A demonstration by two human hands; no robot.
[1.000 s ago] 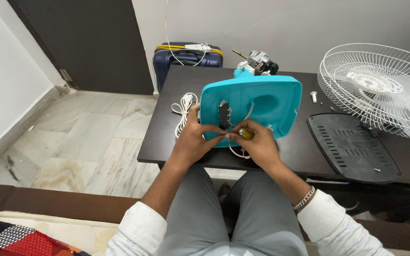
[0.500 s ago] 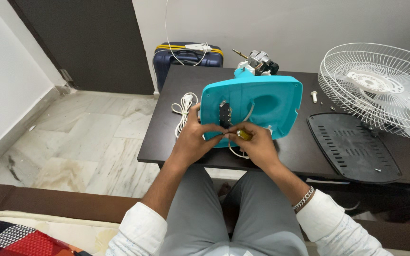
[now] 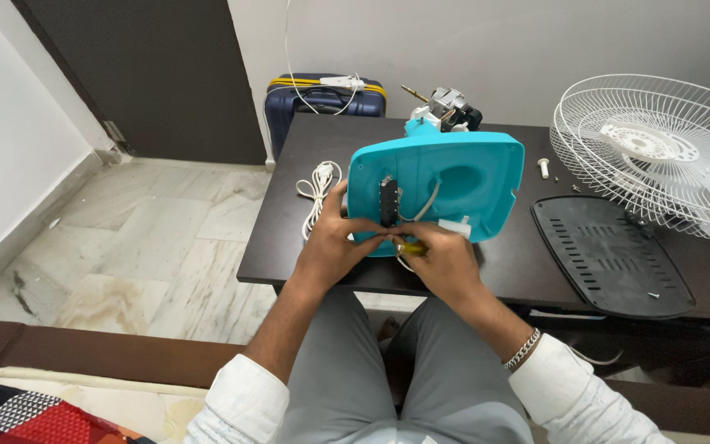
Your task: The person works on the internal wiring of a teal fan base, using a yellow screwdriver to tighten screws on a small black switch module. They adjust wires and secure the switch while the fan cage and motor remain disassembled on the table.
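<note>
A turquoise fan base (image 3: 445, 177) lies tipped toward me on the dark table (image 3: 536, 263), its hollow underside up, with a black switch block and white wires inside. My left hand (image 3: 330, 242) grips the base's lower left edge, fingers reaching to the black block. My right hand (image 3: 441, 263) is closed on a yellow-handled screwdriver (image 3: 411, 247) at the base's lower rim. The fan's motor (image 3: 449, 107) sticks out behind the base.
A white wire fan guard (image 3: 651, 156) and a black vented plate (image 3: 610, 255) lie at the right. A coiled white cord (image 3: 315, 193) lies left of the base. Small screws (image 3: 544, 168) lie nearby. A blue suitcase (image 3: 322, 103) stands behind the table.
Both hands stay at the lower edge of the base; only small finger shifts show.
</note>
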